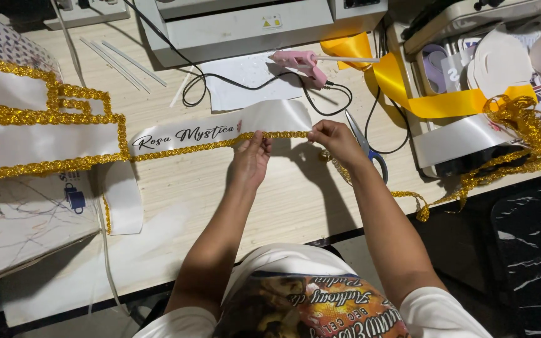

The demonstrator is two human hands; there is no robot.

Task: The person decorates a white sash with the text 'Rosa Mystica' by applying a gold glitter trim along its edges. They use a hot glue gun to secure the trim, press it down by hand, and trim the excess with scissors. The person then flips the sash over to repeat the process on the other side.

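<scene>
The wooden counter (176, 194) is carrying a long white satin sash (220, 128) with dark script lettering, lying flat across its middle, and gold glitter trim (220, 144) is running along the sash's near edge. Judging by the slack, the loose trim trailing off the counter's right side could be dragging the strip off line, so it may be setting crooked or lifting away from the edge. The pink glue gun (302, 62) is lying just behind the sash with its black cord (264, 81) looping nearby; a snag on that cord could be pulling the hot tip onto the satin. The blue-handled scissors (367, 147) are lying just beside the right forearm, so a nudge looks possible.

The left hand (252, 156) is pressing the trim against the sash edge, fingers drawn together. The right hand (333, 138) is pinching the trim at its end, fingers closed on it.
</scene>
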